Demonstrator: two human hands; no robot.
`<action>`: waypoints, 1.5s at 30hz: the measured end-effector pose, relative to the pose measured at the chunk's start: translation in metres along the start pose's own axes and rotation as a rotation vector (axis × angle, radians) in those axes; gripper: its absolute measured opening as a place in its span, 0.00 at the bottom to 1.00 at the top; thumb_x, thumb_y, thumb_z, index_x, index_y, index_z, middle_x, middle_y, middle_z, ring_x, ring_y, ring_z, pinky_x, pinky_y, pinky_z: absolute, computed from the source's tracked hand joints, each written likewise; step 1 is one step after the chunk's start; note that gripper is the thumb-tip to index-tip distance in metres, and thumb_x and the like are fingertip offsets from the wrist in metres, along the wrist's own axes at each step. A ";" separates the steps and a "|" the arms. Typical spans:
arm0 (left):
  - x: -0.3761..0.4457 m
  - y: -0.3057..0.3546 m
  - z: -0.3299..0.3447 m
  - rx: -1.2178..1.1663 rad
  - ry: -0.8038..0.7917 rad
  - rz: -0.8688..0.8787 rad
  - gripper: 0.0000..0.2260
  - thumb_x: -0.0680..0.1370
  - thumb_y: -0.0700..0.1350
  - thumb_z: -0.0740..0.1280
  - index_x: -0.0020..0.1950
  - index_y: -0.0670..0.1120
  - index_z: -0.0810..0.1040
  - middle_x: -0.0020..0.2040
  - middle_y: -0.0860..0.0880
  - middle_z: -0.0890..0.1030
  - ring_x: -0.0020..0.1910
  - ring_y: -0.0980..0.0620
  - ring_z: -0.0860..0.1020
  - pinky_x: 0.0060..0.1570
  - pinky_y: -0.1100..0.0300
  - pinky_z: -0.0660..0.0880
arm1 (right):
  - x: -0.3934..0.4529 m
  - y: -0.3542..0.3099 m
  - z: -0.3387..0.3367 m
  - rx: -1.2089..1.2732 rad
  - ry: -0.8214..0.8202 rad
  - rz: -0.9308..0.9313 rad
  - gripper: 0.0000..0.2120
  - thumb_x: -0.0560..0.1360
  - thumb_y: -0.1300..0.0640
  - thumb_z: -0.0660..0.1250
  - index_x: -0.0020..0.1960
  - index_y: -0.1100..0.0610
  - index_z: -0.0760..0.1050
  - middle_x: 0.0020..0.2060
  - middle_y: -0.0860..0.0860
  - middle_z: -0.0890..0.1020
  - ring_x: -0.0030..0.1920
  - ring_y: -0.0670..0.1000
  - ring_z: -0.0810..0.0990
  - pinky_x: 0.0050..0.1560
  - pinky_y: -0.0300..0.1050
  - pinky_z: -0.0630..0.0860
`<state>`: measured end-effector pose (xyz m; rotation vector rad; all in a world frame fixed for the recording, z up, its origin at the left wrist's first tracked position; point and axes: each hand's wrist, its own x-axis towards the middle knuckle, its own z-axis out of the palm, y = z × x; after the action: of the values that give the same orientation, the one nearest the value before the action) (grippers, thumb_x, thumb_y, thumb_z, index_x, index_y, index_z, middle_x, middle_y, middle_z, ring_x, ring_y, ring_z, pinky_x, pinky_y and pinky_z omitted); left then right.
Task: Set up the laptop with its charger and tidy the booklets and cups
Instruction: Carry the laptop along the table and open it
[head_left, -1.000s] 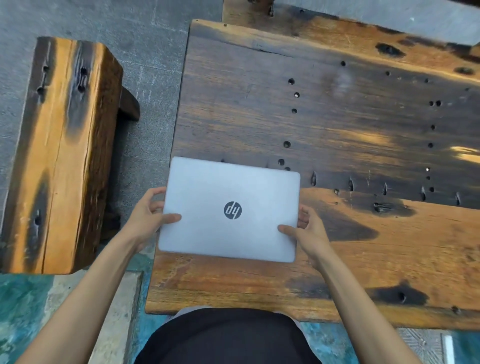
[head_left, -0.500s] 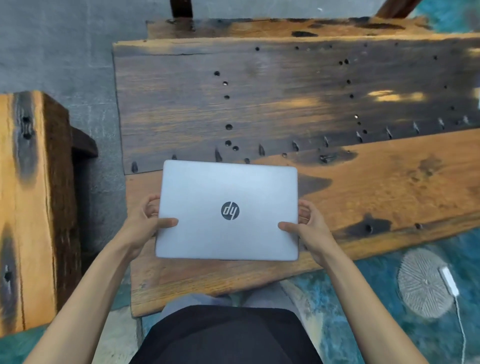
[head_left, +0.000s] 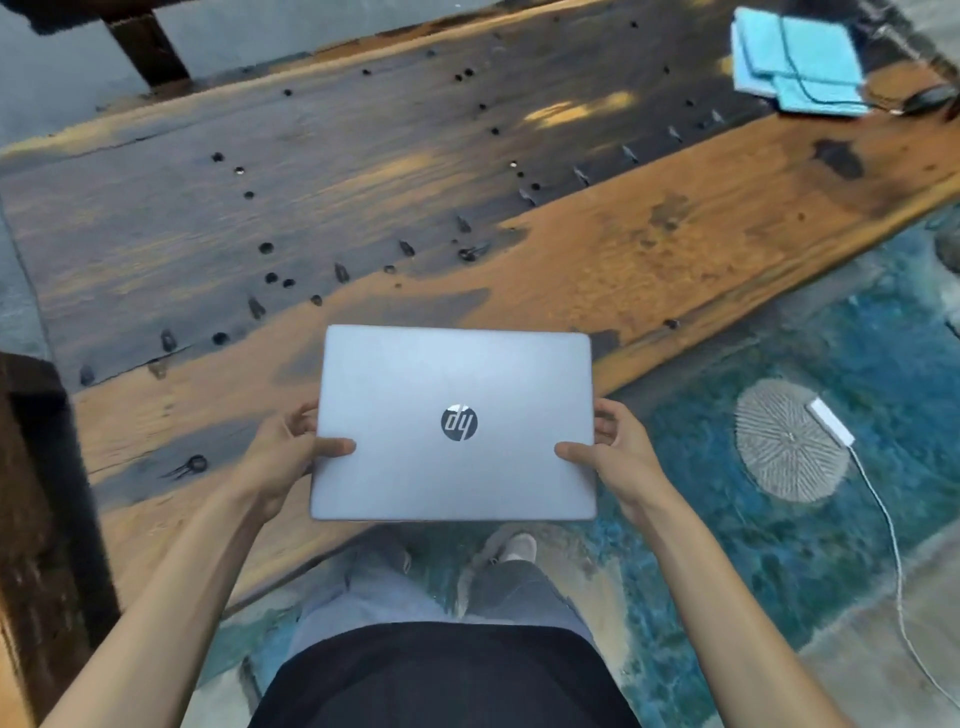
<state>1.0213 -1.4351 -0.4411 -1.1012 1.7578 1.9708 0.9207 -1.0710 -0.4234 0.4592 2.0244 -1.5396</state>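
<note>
A closed silver laptop (head_left: 454, 395) with a round dark logo is held level above the near edge of the wooden table (head_left: 363, 208). My left hand (head_left: 291, 452) grips its left side and my right hand (head_left: 608, 452) grips its right side, thumbs on the lid. Several light blue booklets (head_left: 810, 57) lie at the table's far right corner with a thin black cable across them. A dark charger-like object (head_left: 930, 98) sits beside them at the frame edge. No cups are in view.
A dark wooden bench (head_left: 36, 519) stands at the left. On the blue-green floor to the right lies a round grey disc (head_left: 784, 441) with a white power strip (head_left: 831, 421) and its white cord (head_left: 893, 561). My feet are below the laptop.
The view has swung to the right, so the booklets and the floor disc have come into sight. The laptop, still held in both hands, now hangs partly past the table's near edge.
</note>
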 end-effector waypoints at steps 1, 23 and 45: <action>-0.002 0.000 0.018 0.012 -0.008 0.002 0.27 0.69 0.27 0.73 0.64 0.46 0.77 0.50 0.48 0.87 0.48 0.47 0.84 0.39 0.57 0.78 | -0.003 0.005 -0.018 0.007 0.011 -0.001 0.32 0.68 0.69 0.79 0.66 0.52 0.71 0.54 0.49 0.81 0.51 0.47 0.82 0.42 0.41 0.78; 0.012 0.047 0.324 0.288 -0.294 0.003 0.29 0.70 0.30 0.74 0.68 0.45 0.73 0.59 0.42 0.82 0.55 0.43 0.82 0.47 0.49 0.78 | -0.023 0.085 -0.286 0.245 0.344 0.050 0.32 0.67 0.67 0.80 0.65 0.49 0.71 0.55 0.49 0.81 0.53 0.48 0.81 0.43 0.44 0.78; 0.159 0.155 0.518 0.185 -0.181 -0.084 0.23 0.74 0.28 0.69 0.65 0.46 0.74 0.52 0.47 0.85 0.48 0.52 0.83 0.42 0.57 0.79 | 0.206 -0.025 -0.446 0.236 0.352 0.150 0.31 0.64 0.74 0.77 0.63 0.55 0.73 0.55 0.53 0.82 0.52 0.51 0.83 0.42 0.44 0.78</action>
<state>0.6321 -1.0273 -0.4549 -0.8911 1.7278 1.7583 0.6462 -0.6636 -0.4436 1.0141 2.0076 -1.7041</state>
